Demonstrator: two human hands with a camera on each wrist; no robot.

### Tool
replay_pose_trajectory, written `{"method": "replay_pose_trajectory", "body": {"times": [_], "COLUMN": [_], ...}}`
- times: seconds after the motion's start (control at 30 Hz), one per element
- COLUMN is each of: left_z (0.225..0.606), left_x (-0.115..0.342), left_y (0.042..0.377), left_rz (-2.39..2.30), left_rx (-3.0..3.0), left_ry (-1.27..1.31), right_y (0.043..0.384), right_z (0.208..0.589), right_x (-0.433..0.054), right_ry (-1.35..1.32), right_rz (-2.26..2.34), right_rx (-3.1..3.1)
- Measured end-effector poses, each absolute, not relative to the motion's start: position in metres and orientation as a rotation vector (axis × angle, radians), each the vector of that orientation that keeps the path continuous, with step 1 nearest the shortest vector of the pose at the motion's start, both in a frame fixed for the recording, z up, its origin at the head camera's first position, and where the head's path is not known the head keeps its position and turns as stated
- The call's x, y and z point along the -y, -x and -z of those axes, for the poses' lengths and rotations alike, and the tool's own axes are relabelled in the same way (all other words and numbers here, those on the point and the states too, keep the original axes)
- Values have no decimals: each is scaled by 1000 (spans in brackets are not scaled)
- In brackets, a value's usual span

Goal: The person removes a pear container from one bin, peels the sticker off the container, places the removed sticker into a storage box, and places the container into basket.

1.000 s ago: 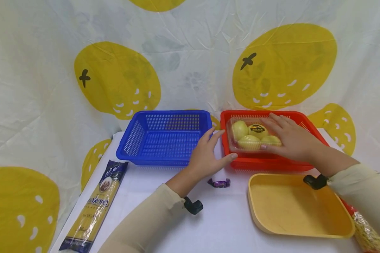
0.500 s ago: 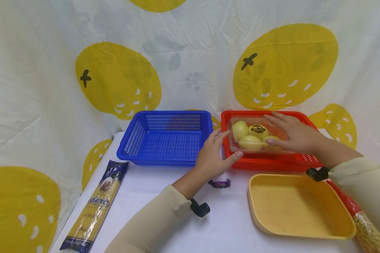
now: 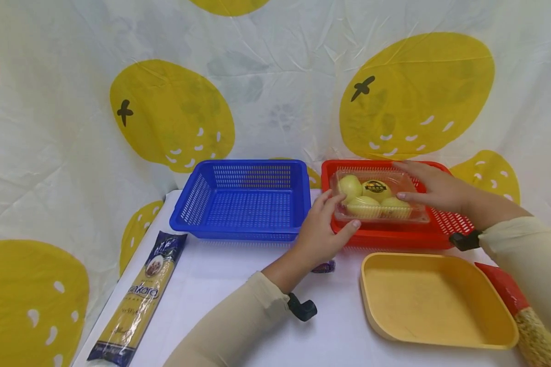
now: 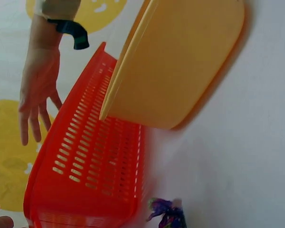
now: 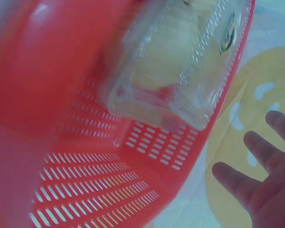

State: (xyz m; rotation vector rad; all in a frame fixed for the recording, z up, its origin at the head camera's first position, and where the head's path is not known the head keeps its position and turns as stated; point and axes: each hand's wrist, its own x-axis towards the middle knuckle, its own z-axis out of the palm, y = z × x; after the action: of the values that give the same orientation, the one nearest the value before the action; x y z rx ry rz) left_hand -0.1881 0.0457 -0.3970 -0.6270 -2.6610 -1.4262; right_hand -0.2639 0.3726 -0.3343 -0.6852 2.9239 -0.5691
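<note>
A clear plastic box of pale yellow-green fruit (image 3: 365, 206) with a black-and-yellow label lies inside the red basket (image 3: 395, 238). My left hand (image 3: 319, 234) reaches over the basket's near left corner, its fingertips overlapping the box's left end in the head view. My right hand (image 3: 445, 191) hovers at the box's right end with fingers spread. In the right wrist view, a gap shows between its fingers (image 5: 237, 183) and the box (image 5: 166, 61). Neither hand holds anything. A purple wrapped candy (image 3: 325, 266) lies on the table, partly hidden by my left hand.
A blue basket (image 3: 239, 235) stands left of the red one. The yellow tray (image 3: 431, 300) sits in front of the red basket. Long pasta packet (image 3: 138, 300) lies along the left edge; a red-topped bag (image 3: 528, 316) lies at right, partly under my sleeve. A patterned cloth (image 3: 280, 76) hangs behind.
My right hand has drawn back to the right from the fruit box, uncovering more of it. My left hand has moved right, over the red basket's corner and part of the candy.
</note>
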Motion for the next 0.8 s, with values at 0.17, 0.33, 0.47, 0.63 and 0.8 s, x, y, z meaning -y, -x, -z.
{"method": "replay_pose_trajectory", "body": {"times": [0.17, 0.33, 0.47, 0.63, 0.8], "left_z": [400, 407, 417, 432, 445], "left_x": [-53, -58, -62, -66, -69], "left_y": [184, 181, 179, 178, 179], "left_rz": [1492, 1561, 1640, 1725, 1792], "left_rx": [2664, 2641, 2607, 2561, 2543], "left_ry": [566, 499, 432, 350, 285], "right_y": [274, 281, 285, 291, 296], "right_z": [331, 328, 326, 328, 328], "right_x": [-375, -377, -381, -386, -391], "right_ry": [709, 726, 658, 618, 597], "right_rz": [579, 570, 546, 525, 489], "right_rx": [-2928, -2930, -2906, -2891, -2882]}}
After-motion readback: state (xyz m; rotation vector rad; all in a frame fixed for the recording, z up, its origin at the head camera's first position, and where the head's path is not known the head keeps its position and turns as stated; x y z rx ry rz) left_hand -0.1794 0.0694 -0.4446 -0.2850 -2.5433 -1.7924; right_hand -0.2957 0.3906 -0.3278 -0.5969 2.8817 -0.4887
